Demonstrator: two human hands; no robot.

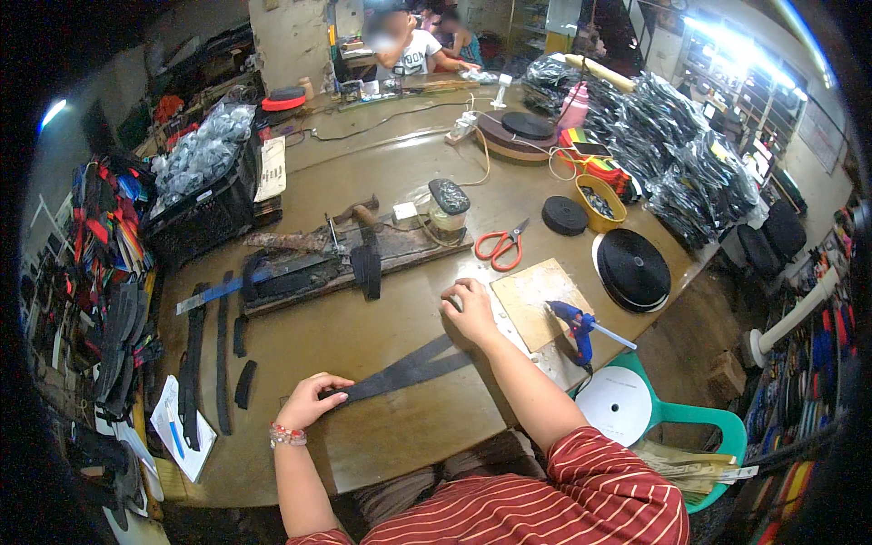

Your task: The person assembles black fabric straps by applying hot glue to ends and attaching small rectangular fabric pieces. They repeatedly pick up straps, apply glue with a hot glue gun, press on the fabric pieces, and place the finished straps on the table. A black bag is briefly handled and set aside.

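My left hand [313, 400] pinches the left end of a black webbing strap [400, 375] between thumb and fingers, low over the table's near side. From that end the strap fans into two lengths toward the right; one runs under my right forearm. My right hand [470, 313] rests on the table with bent fingers slightly apart, and nothing shows in it. Beside it lies a light brown board [536, 295]. A blue glue gun [576, 329] with a white glue stick sits at the board's right edge. Orange-handled scissors [501, 245] lie beyond my right hand.
A wooden jig [318, 272] with a clear jar [448, 204] stands mid-table. Black strips [223, 354] and a paper with a pen [182, 431] lie left. Webbing rolls [633, 270] and a yellow tub [599, 202] are right. A green chair [699, 415] stands lower right. A person [418, 50] sits opposite.
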